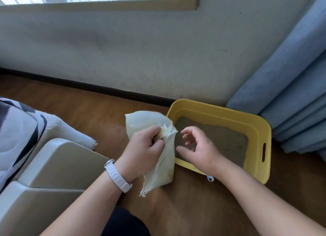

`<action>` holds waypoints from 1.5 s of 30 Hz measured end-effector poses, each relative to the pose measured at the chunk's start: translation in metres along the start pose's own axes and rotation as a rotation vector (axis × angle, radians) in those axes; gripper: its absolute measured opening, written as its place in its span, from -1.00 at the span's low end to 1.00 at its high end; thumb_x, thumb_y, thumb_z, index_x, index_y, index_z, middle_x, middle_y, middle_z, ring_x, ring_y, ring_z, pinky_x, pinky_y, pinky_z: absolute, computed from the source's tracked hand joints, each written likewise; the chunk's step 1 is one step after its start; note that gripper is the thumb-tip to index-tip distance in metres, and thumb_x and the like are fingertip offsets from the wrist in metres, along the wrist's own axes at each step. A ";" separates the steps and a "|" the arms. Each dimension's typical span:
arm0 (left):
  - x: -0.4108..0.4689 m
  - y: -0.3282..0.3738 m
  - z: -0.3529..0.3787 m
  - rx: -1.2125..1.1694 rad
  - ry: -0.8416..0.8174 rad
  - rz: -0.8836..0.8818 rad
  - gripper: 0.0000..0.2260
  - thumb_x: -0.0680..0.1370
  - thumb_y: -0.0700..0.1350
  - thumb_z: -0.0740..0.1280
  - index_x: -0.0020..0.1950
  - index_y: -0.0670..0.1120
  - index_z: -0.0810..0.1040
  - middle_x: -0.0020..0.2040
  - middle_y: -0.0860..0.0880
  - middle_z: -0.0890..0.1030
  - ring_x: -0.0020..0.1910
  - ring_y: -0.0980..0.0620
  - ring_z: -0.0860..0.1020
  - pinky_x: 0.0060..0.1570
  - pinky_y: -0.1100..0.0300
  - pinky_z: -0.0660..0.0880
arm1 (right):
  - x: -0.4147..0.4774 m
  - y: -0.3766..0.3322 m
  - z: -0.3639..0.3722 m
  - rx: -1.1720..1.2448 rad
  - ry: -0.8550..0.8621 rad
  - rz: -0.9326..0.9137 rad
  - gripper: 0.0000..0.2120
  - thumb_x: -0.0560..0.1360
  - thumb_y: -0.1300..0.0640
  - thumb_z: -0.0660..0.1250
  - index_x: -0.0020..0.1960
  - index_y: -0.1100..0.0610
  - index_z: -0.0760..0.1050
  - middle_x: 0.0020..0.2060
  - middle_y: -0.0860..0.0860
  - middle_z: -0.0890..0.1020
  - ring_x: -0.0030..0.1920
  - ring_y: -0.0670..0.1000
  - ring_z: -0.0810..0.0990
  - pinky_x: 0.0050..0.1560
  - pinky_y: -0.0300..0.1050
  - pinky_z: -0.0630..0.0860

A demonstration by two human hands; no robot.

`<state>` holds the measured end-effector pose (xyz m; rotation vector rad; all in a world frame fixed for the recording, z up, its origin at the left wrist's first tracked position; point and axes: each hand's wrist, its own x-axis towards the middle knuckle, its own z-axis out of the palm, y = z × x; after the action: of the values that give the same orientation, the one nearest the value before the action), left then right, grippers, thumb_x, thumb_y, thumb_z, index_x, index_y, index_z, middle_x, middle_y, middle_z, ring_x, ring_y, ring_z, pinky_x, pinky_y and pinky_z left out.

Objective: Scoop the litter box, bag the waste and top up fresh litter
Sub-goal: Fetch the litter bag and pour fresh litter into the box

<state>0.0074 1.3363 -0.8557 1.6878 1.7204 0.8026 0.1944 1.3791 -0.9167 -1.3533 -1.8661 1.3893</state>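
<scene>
Beside litter box, left hand, grip tight on white bag; right hand loose.

Head camera looks down, close above the litter box.

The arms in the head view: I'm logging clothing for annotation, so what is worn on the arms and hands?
Both forearms are bare to the frame's edge, with no sleeves showing. The left hand and right hand are ungloved, with no rings visible. The only item worn is a watch on the left wrist, with a white ribbed strap and a silvery case edge.
</scene>
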 end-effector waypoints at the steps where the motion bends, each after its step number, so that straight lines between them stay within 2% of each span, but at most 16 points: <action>1: -0.003 0.003 -0.001 -0.034 -0.010 -0.020 -0.71 0.49 -0.33 0.25 -0.36 -0.08 0.28 -0.45 0.10 0.30 -0.45 0.15 0.25 -0.43 0.29 0.23 | -0.001 0.007 0.004 -0.030 -0.061 0.030 -0.47 0.41 -0.10 0.45 0.31 -0.14 0.33 0.15 -0.15 0.42 0.10 -0.16 0.46 0.09 -0.18 0.50; 4: -0.012 0.018 -0.009 -0.129 -0.090 -0.012 -0.82 0.47 -0.28 0.23 -0.33 -0.17 0.37 -0.42 0.05 0.34 -0.41 0.12 0.30 -0.40 0.25 0.26 | 0.000 0.018 0.017 -0.092 -0.164 0.080 -0.23 0.36 -0.23 0.44 0.45 -0.29 0.11 0.34 -0.23 0.27 0.32 -0.12 0.35 0.29 0.04 0.44; 7: -0.015 0.036 -0.019 -0.341 -0.173 -0.028 -0.85 0.47 -0.28 0.24 -0.31 -0.18 0.44 -0.38 -0.07 0.39 -0.39 0.01 0.34 -0.39 0.16 0.28 | 0.001 0.021 0.026 -0.078 -0.160 0.048 -0.21 0.35 -0.31 0.38 0.46 -0.35 0.05 0.36 -0.30 0.21 0.39 -0.09 0.29 0.32 0.11 0.40; 11: -0.016 0.060 -0.035 -0.672 -0.279 -0.048 -0.82 0.46 -0.38 0.21 -0.30 -0.20 0.51 -0.35 -0.10 0.46 -0.37 0.01 0.42 -0.37 0.22 0.38 | -0.002 0.022 0.025 -0.036 -0.192 -0.061 -0.41 0.40 -0.32 0.33 0.39 -0.34 0.26 0.20 -0.35 0.32 0.28 -0.17 0.35 0.26 0.01 0.41; 14: -0.016 0.073 -0.040 -0.703 -0.312 -0.083 -0.90 0.38 -0.37 0.24 -0.32 -0.24 0.47 -0.38 -0.09 0.45 -0.40 0.05 0.44 -0.40 0.25 0.39 | -0.005 0.018 0.018 -0.009 -0.100 -0.203 -0.70 0.47 -0.26 0.28 0.05 -0.10 0.58 0.00 -0.22 0.49 0.09 -0.17 0.45 0.09 -0.07 0.46; 17: -0.012 0.079 -0.043 -0.446 -0.234 -0.072 -0.86 0.37 -0.37 0.24 -0.38 -0.22 0.40 -0.41 -0.03 0.38 -0.42 0.07 0.33 -0.41 0.23 0.27 | -0.007 0.022 0.016 -0.021 0.083 -0.364 -0.71 0.55 -0.01 0.33 -0.32 0.02 0.42 -0.33 -0.13 0.45 -0.21 -0.17 0.43 -0.19 -0.17 0.38; 21: -0.011 0.076 -0.044 0.484 0.040 -0.008 -0.71 0.44 -0.30 0.24 -0.38 -0.04 0.21 -0.42 0.09 0.29 -0.41 0.09 0.25 -0.45 0.28 0.18 | -0.007 0.024 0.015 -0.068 0.222 -0.455 -0.69 0.54 0.10 0.33 -0.36 0.13 0.40 -0.41 -0.10 0.38 -0.30 -0.12 0.37 -0.30 -0.14 0.37; 24: -0.019 0.069 -0.043 0.758 0.157 0.004 -0.72 0.40 -0.32 0.24 -0.26 -0.03 0.17 -0.32 0.04 0.30 -0.38 0.07 0.27 -0.43 0.27 0.16 | -0.007 0.018 0.018 -0.148 0.258 -0.508 -0.72 0.52 0.08 0.31 -0.34 0.14 0.43 -0.41 -0.08 0.39 -0.32 -0.02 0.39 -0.34 -0.04 0.43; 26: -0.023 0.061 -0.043 0.750 0.209 -0.002 -0.72 0.37 -0.35 0.29 -0.06 -0.07 0.29 -0.17 0.01 0.35 -0.28 0.01 0.35 -0.32 0.21 0.33 | -0.009 0.013 0.023 -0.170 0.259 -0.544 -0.71 0.50 0.10 0.31 -0.37 0.14 0.40 -0.41 -0.10 0.35 -0.34 -0.02 0.37 -0.36 -0.11 0.38; 28: -0.027 0.059 -0.038 0.646 0.314 0.001 -0.54 0.36 -0.34 0.29 0.23 -0.12 0.31 0.06 -0.05 0.35 -0.08 -0.10 0.44 -0.10 0.06 0.48 | -0.011 0.011 0.025 -0.179 0.256 -0.556 -0.70 0.51 0.11 0.31 -0.37 0.13 0.38 -0.41 -0.12 0.32 -0.34 -0.02 0.35 -0.36 -0.14 0.33; 31: -0.036 0.064 -0.024 0.508 0.381 0.105 -0.40 0.37 -0.16 0.16 0.43 -0.10 0.23 0.33 -0.10 0.27 0.29 -0.12 0.35 0.29 -0.02 0.35 | -0.013 0.011 0.025 -0.176 0.240 -0.556 -0.68 0.52 0.09 0.30 -0.37 0.15 0.38 -0.41 -0.11 0.33 -0.34 -0.03 0.34 -0.37 -0.10 0.37; 33: -0.040 0.066 -0.017 0.468 0.321 0.122 -0.42 0.44 -0.02 0.14 0.48 -0.04 0.24 0.44 -0.07 0.26 0.42 -0.06 0.24 0.40 -0.06 0.23 | -0.017 0.009 0.026 -0.169 0.238 -0.570 -0.69 0.51 0.10 0.31 -0.37 0.15 0.37 -0.40 -0.12 0.32 -0.34 -0.05 0.33 -0.35 -0.12 0.35; 35: -0.039 0.064 -0.015 0.547 0.243 0.110 -0.42 0.50 0.21 0.16 0.48 0.03 0.27 0.46 -0.03 0.29 0.44 -0.03 0.24 0.40 -0.10 0.24 | -0.020 0.007 0.025 -0.157 0.241 -0.570 -0.72 0.50 0.13 0.32 -0.36 0.14 0.39 -0.39 -0.15 0.32 -0.33 -0.07 0.33 -0.33 -0.16 0.32; 38: -0.039 0.054 -0.015 0.627 0.044 0.020 -0.17 0.35 0.52 0.19 0.51 0.14 0.16 0.44 0.07 0.30 0.38 0.06 0.32 0.34 0.02 0.37 | -0.022 0.005 0.019 -0.107 0.275 -0.539 -0.79 0.50 0.15 0.31 -0.31 0.14 0.48 -0.38 -0.15 0.34 -0.32 -0.05 0.38 -0.33 -0.12 0.36; 41: -0.040 0.042 -0.014 0.451 -0.123 -0.135 -0.02 0.20 0.53 0.35 0.49 0.29 -0.01 0.35 0.18 0.37 0.25 0.16 0.44 0.19 0.08 0.50 | -0.023 0.001 0.015 -0.104 0.307 -0.530 -0.78 0.49 0.14 0.32 -0.33 0.15 0.49 -0.40 -0.15 0.33 -0.33 -0.06 0.37 -0.33 -0.16 0.34; 45: -0.037 0.028 -0.007 0.434 -0.183 -0.110 -0.07 0.17 0.45 0.45 0.42 0.31 0.09 0.17 0.22 0.51 0.05 0.17 0.55 -0.02 0.05 0.57 | -0.026 -0.001 0.019 -0.156 0.307 -0.556 -0.75 0.44 0.18 0.35 -0.40 0.16 0.41 -0.43 -0.13 0.33 -0.35 -0.05 0.35 -0.36 -0.16 0.32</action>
<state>0.0208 1.2996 -0.8297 1.8524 1.9312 0.2210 0.1903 1.3470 -0.9178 -0.9370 -1.9581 0.7296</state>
